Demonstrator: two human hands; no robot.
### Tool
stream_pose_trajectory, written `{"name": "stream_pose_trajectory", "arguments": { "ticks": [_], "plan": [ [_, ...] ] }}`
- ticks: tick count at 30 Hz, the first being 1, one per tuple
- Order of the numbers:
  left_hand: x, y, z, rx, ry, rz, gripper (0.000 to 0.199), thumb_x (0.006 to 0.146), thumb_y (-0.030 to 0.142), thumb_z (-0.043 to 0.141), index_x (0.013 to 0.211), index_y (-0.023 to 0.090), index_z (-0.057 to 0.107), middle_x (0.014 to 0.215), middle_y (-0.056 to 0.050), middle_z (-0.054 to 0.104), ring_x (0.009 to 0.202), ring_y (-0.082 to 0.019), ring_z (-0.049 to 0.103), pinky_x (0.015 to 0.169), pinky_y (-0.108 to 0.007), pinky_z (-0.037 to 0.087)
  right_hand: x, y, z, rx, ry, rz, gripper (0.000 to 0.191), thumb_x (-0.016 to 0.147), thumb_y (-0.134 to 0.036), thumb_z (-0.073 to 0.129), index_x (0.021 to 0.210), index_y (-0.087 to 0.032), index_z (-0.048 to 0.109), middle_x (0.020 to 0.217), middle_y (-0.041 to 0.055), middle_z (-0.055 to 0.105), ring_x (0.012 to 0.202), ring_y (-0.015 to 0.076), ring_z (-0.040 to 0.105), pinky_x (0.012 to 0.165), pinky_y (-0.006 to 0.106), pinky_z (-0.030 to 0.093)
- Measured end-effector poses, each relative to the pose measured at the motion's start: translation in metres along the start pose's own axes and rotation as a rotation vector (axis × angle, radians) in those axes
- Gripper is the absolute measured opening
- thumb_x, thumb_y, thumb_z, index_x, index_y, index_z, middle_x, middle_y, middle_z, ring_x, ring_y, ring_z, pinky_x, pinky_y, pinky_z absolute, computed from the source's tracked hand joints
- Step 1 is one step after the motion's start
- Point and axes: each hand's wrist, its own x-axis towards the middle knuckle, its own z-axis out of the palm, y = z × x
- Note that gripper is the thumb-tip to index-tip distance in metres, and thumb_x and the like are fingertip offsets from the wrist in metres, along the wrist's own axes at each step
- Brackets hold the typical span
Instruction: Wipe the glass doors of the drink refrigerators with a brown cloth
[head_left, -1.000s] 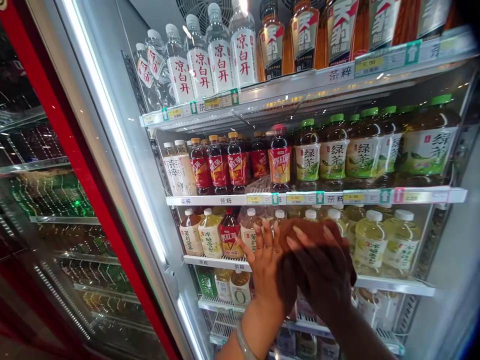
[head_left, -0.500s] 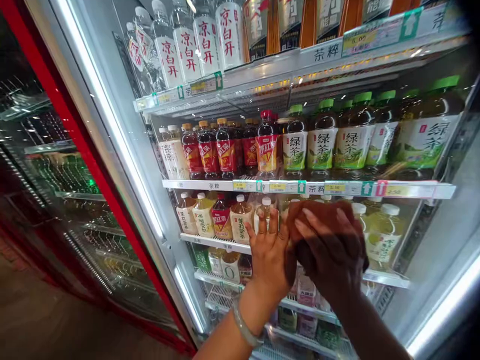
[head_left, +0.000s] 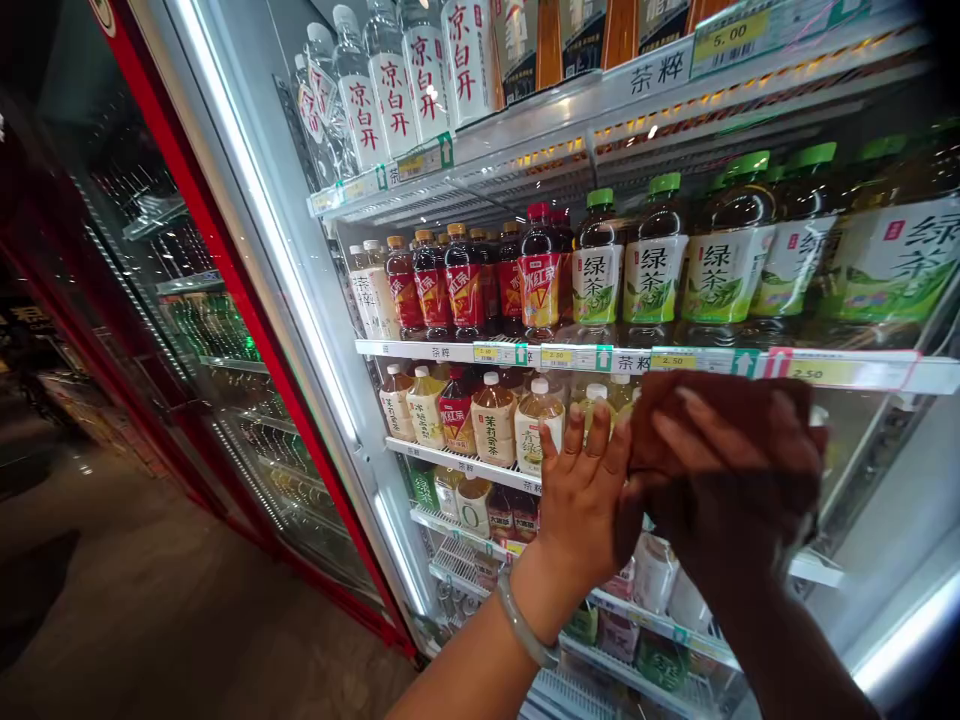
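My left hand [head_left: 583,505], with a pale bangle at the wrist, is raised palm forward with its fingers apart, in front of the bottles on the third shelf. It holds nothing. Right beside it, my right hand [head_left: 724,500] presses on a folded reddish-brown cloth [head_left: 757,405], its fingers over the cloth. The cloth covers part of the shelf and bottles behind. Whether a glass pane lies between the hands and the shelves I cannot tell.
Green-capped tea bottles [head_left: 655,255] and red-labelled bottles [head_left: 463,285] stand on the shelf above a white price rail [head_left: 450,351]. Clear water bottles [head_left: 390,95] are higher up. A red door frame [head_left: 225,270] slants down the left, beside a brown floor [head_left: 172,610].
Both hands and the cloth have moved right across the view. The view itself has shifted and come nearer the shelves. My right hand keeps the cloth.
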Motion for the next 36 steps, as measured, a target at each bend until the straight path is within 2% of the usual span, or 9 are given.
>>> {"name": "stream_pose_trajectory", "arguments": {
  "ticks": [7,13,17,21,25,28,31,33,36],
  "plan": [
    [0.008,0.019,0.008,0.075,-0.002,-0.008,0.084,0.100,0.023,0.046,0.174,0.017,0.007,0.178,-0.010,0.031,0.170,-0.028,0.009,0.137,-0.061,-0.009,-0.033,0.005,-0.015,0.032,-0.001,0.076,0.062,0.083,-0.021,0.086,0.142,-0.023,0.067,0.135,0.0113,0.074,0.128,0.0355,0.068,0.121,0.062,0.049],
    [0.014,0.032,0.018,-0.031,0.070,-0.064,0.077,0.104,0.015,0.040,0.173,0.017,0.008,0.177,-0.011,0.029,0.171,-0.022,0.008,0.136,-0.059,-0.014,-0.007,0.027,-0.023,-0.060,-0.091,-0.040,0.048,0.091,-0.023,0.079,0.138,-0.026,0.067,0.137,0.0057,0.073,0.155,0.0340,0.044,0.131,0.061,0.038],
    [0.016,0.034,0.026,-0.074,0.114,-0.035,0.070,0.107,0.017,0.040,0.173,0.022,0.018,0.180,-0.009,0.020,0.171,-0.024,0.007,0.135,-0.060,-0.016,-0.020,0.055,-0.043,-0.114,-0.015,0.053,0.052,0.092,-0.022,0.077,0.143,-0.023,0.063,0.148,0.0115,0.066,0.151,0.0373,0.050,0.129,0.065,0.037],
    [0.022,0.044,0.032,-0.037,0.143,-0.060,0.069,0.107,0.016,0.040,0.172,0.023,0.019,0.182,-0.004,0.007,0.171,-0.025,0.001,0.137,-0.057,-0.012,-0.042,0.041,-0.040,-0.082,0.030,0.114,0.049,0.091,-0.022,0.079,0.138,-0.017,0.065,0.143,0.0151,0.068,0.146,0.0359,0.056,0.129,0.062,0.038],
    [0.025,0.051,0.034,-0.021,0.163,-0.078,0.070,0.108,0.014,0.041,0.173,0.023,0.017,0.183,-0.004,0.001,0.171,-0.025,-0.003,0.136,-0.054,-0.013,-0.007,0.045,-0.035,-0.067,-0.048,-0.051,0.030,0.096,-0.022,0.072,0.126,-0.022,0.071,0.125,0.0061,0.077,0.156,0.0296,0.043,0.135,0.056,0.031],
    [0.024,0.051,0.034,-0.049,0.139,-0.090,0.074,0.106,0.011,0.044,0.173,0.023,0.016,0.183,-0.006,0.004,0.171,-0.026,-0.002,0.137,-0.056,-0.012,0.016,0.075,-0.048,-0.116,-0.025,-0.047,0.033,0.102,-0.034,0.065,0.133,-0.021,0.067,0.138,0.0099,0.072,0.160,0.0331,0.038,0.134,0.062,0.029],
    [0.021,0.050,0.036,-0.066,0.148,-0.091,0.075,0.105,0.011,0.045,0.173,0.024,0.017,0.183,-0.007,0.008,0.171,-0.027,0.002,0.137,-0.057,-0.010,-0.001,0.092,-0.060,-0.170,0.049,0.097,0.045,0.101,-0.039,0.065,0.141,-0.018,0.061,0.152,0.0164,0.062,0.159,0.0406,0.038,0.129,0.071,0.030],
    [0.022,0.051,0.037,-0.074,0.163,-0.092,0.075,0.105,0.012,0.046,0.173,0.025,0.018,0.183,-0.007,0.007,0.171,-0.027,0.002,0.137,-0.057,-0.010,-0.021,0.085,-0.058,-0.190,0.073,0.147,0.050,0.098,-0.034,0.070,0.143,-0.015,0.060,0.154,0.0188,0.060,0.158,0.0415,0.038,0.130,0.071,0.030],
    [0.029,0.057,0.038,-0.047,0.169,-0.091,0.076,0.105,0.011,0.049,0.172,0.027,0.019,0.183,-0.004,0.001,0.171,-0.026,-0.004,0.136,-0.055,-0.015,-0.027,0.061,-0.045,-0.139,0.009,0.013,0.041,0.096,-0.024,0.071,0.136,-0.016,0.066,0.143,0.0139,0.068,0.156,0.0344,0.044,0.134,0.061,0.031]
  ]
}}
